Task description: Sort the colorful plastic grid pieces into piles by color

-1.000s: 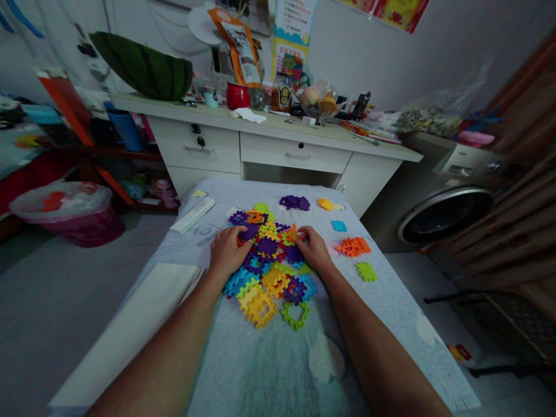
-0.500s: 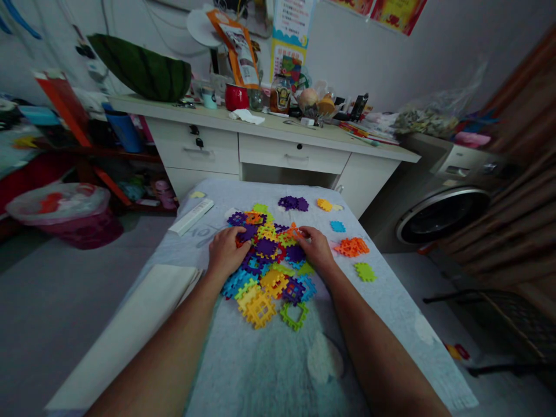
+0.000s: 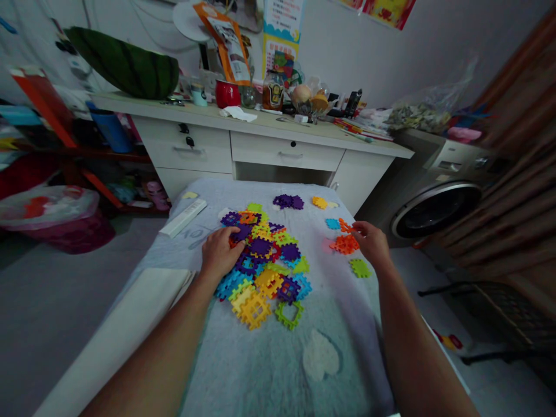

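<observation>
A mixed heap of plastic interlocking tiles [image 3: 260, 246] in purple, yellow, blue, green and red covers the middle of the cloth-covered table. At the heap's left edge rests my left hand [image 3: 220, 250], fingers curled against a purple tile [image 3: 241, 232]; whether it grips that tile I cannot tell. Over to the right, my right hand [image 3: 370, 240] pinches an orange tile [image 3: 345, 225] just above a small pile of orange tiles [image 3: 345, 244]. Close by lie a blue tile [image 3: 333, 223] and a green tile [image 3: 360, 268]. Farther back are purple tiles [image 3: 288, 201] and a yellow tile [image 3: 319, 202].
A long white box [image 3: 183, 218] lies on the table's left, with a folded white sheet [image 3: 130, 324] nearer me. Behind stands a white desk [image 3: 182, 136] bearing a watermelon piece [image 3: 125, 63] and jars. A washing machine [image 3: 434, 191] is at right.
My right hand has moved from the heap to the right, carrying an orange tile to the orange pile. My left hand stays at the heap's left edge. The view has shifted slightly.
</observation>
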### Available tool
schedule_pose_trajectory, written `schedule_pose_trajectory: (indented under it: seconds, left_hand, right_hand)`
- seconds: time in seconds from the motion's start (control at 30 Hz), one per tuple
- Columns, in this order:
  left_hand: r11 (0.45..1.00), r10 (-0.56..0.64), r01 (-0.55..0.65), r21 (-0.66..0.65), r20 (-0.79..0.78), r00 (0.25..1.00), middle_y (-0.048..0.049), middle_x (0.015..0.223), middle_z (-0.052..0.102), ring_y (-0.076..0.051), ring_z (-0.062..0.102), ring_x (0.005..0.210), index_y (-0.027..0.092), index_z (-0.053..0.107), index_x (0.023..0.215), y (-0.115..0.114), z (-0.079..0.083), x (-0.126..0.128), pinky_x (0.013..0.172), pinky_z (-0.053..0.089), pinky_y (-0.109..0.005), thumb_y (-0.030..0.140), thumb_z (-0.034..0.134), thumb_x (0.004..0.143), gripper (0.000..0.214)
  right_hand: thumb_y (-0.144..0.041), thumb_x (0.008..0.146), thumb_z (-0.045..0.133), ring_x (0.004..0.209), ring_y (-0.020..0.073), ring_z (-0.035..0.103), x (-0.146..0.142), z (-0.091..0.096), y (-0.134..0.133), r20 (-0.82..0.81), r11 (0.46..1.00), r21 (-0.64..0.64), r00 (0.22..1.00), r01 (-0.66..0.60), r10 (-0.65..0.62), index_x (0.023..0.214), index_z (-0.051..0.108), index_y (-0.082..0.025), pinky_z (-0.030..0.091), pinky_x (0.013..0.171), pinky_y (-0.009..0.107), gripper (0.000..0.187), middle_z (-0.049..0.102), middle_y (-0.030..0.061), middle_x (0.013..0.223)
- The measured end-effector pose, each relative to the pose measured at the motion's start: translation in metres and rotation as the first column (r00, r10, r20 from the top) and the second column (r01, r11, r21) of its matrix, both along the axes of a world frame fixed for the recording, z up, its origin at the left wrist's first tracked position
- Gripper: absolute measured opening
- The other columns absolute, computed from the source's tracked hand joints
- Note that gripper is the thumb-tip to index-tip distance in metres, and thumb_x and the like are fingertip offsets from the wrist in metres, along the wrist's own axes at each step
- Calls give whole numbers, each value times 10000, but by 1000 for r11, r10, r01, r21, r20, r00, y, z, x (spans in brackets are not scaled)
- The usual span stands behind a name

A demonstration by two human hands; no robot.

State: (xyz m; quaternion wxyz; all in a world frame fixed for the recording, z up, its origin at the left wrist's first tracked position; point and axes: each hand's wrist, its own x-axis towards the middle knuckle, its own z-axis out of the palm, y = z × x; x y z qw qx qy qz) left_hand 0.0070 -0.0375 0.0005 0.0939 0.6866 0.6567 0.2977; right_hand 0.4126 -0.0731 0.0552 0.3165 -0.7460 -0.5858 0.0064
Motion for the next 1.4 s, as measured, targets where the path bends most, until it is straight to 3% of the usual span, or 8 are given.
schedule_pose_trajectory:
  seconds: [0.17,0.4,0.6,0.7,0.77,0.9,0.97,1.4]
  left_hand:
    - [1000,-10,10,-1,-7,1000,-74,1194,659,-299,557,1159,243,630,1111,3,-4,-2,1005,414,-451,370,571,807,335]
    - [1000,-8,8,-3,-11,1000,-52,1193,657,-276,560,1157,258,621,1119,4,-6,-3,1011,412,-422,388,572,809,339]
    - [1000,-2,2,-6,-6,1000,-64,1182,659,-296,556,1158,251,631,1110,2,-3,-1,997,419,-444,373,571,808,331]
    - [1000,-7,7,-8,-4,1000,-61,1182,659,-290,560,1153,253,630,1114,2,-2,-1,997,419,-436,368,575,804,335]
    - [1000,-8,8,-8,-2,1000,-62,1183,660,-290,560,1153,253,629,1116,2,-2,-2,996,418,-438,368,576,805,337]
    - [1000,-9,9,-5,6,1000,-72,1198,654,-303,548,1172,244,626,1125,1,-2,-1,999,415,-453,367,575,808,344]
    - [1000,-6,6,-8,9,1000,-75,1203,652,-309,545,1175,241,627,1124,1,-2,-1,999,415,-458,366,576,809,343]
    - [1000,-4,4,8,14,1000,-65,1192,655,-293,551,1162,240,632,1115,-1,0,0,1004,413,-439,349,586,807,330]
  right_hand:
    - [-264,764,564,756,213,659,30,-10,-15,74,990,-46,989,132,-128,936,721,-183,480,721,325,246,734,88,840]
    - [-258,769,569,744,204,665,28,-27,-18,133,987,-88,983,137,-124,830,718,-196,479,743,327,173,746,81,879]
    - [-235,792,553,743,208,665,12,-14,-15,117,989,-83,987,122,-112,890,727,-169,480,746,328,210,740,95,877]
    - [-236,807,570,750,199,660,-18,-1,-11,71,996,-83,997,18,-12,929,720,-161,485,746,317,207,729,90,874]
    - [-245,813,596,747,187,653,-46,4,-7,13,981,-122,988,-151,154,957,710,-171,491,739,308,198,724,73,874]
    - [-240,790,668,947,208,647,-98,1,-2,-54,822,-184,840,-540,540,1038,686,-198,491,876,352,252,704,75,1065]
    - [-217,758,708,1063,232,618,-115,-4,-1,-43,739,-207,761,-641,648,1081,674,-195,454,971,390,325,678,86,1161]
    - [-181,775,663,1066,238,616,-129,-14,-2,-33,666,-242,692,-706,721,1137,663,-148,446,987,393,363,678,115,1139]
